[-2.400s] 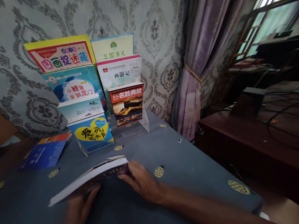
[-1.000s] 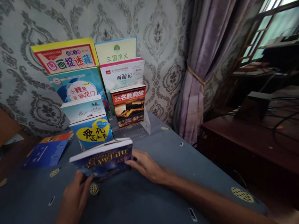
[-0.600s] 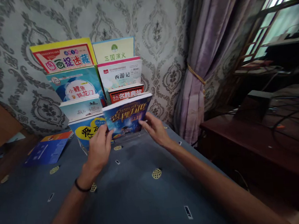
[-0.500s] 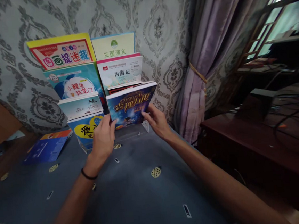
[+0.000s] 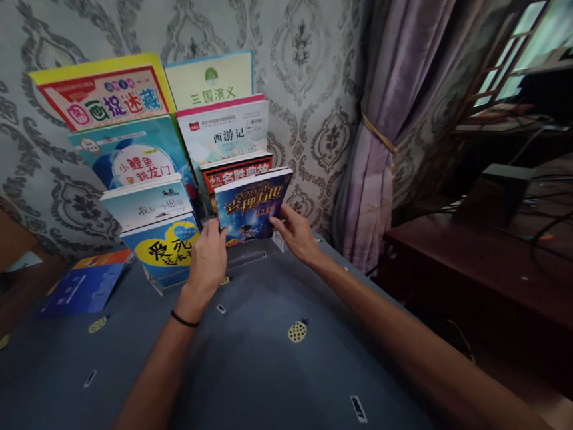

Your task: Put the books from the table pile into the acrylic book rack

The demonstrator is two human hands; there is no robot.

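Two bare hands hold up a dark blue paperback with gold lettering [image 5: 253, 211], just to the right of a bright blue book with a yellow heart on its cover [image 5: 162, 248]. The left hand [image 5: 207, 259], with a thin black band [image 5: 184, 319] at its wrist, pinches the paperback's left edge near the lower corner, thumb and fingers closed down to the book's thickness. The right hand [image 5: 297, 234] grips the opposite edge, thumb on the front cover and the other fingers mostly hidden behind it. The paperback leans back and covers the lower part of a red-topped book with white lettering [image 5: 237, 171]; whether its bottom edge touches anything cannot be told.

Behind the heart book rise a pale blue-and-white book [image 5: 147, 202], a teal book with a white round title patch [image 5: 133, 155] and a tall red book with a yellow border [image 5: 105, 97]. To the right of those behind the heart book stand a white book with a pink top edge [image 5: 226, 132] and a cream book with a blue border [image 5: 212, 81]. Left of the heart book, a blue-and-orange booklet [image 5: 85, 286] lies on a grey-blue tablecloth printed with yellow pineapples [image 5: 260, 378]. Well to its right hangs a lilac fabric curtain [image 5: 388, 79].
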